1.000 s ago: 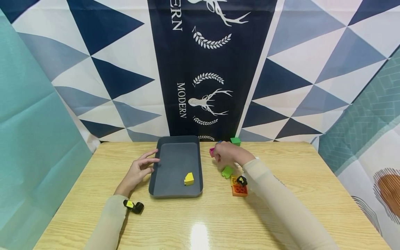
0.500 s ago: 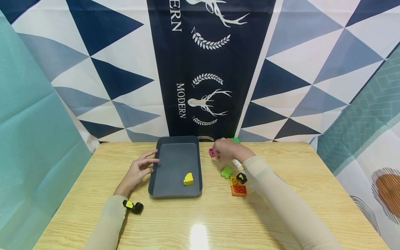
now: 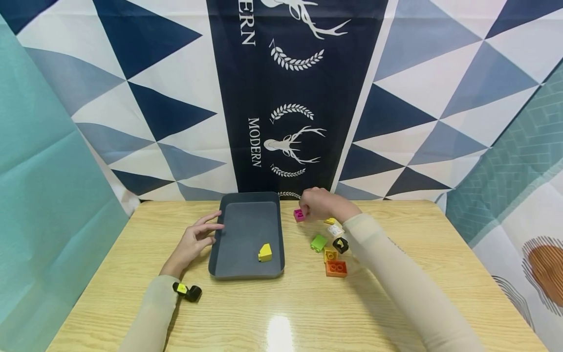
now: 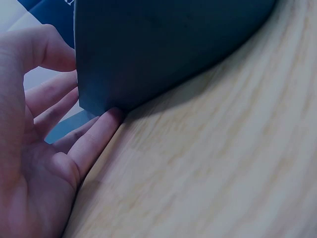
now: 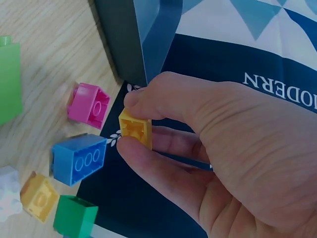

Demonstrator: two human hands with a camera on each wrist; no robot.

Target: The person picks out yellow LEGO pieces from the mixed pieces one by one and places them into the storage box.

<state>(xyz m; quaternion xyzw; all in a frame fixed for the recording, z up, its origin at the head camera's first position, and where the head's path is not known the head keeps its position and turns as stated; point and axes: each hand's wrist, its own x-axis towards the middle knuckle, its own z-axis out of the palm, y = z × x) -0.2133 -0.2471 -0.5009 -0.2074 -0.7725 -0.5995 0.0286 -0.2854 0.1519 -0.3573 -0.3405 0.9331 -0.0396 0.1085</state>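
Note:
My right hand [image 3: 320, 203] pinches a small yellow toy brick [image 5: 134, 129] between thumb and fingertips, above the table's back edge; in the head view the hand hides this brick. Close to it lie a pink brick [image 5: 89, 105], a blue brick [image 5: 79, 158], a green brick [image 5: 75, 217] and another yellow brick [image 5: 39, 197]. My left hand [image 3: 193, 240] touches the left side of a dark grey tray [image 3: 225, 203], its fingers loosely extended and the thumb against the wall [image 4: 148, 44] in the left wrist view. Inside the tray sits a yellow sloped brick [image 3: 265, 253].
Right of the tray lie a lime green brick [image 3: 318, 243], a white brick [image 3: 335, 231], a yellow-orange brick [image 3: 330, 254] and an orange brick [image 3: 336, 268]. A patterned cloth [image 3: 281, 98] hangs behind the wooden table [image 3: 246, 313].
My right hand has risen slightly toward the back, uncovering the white brick and a yellow brick beneath the wrist. My left hand and the tray stay where they were.

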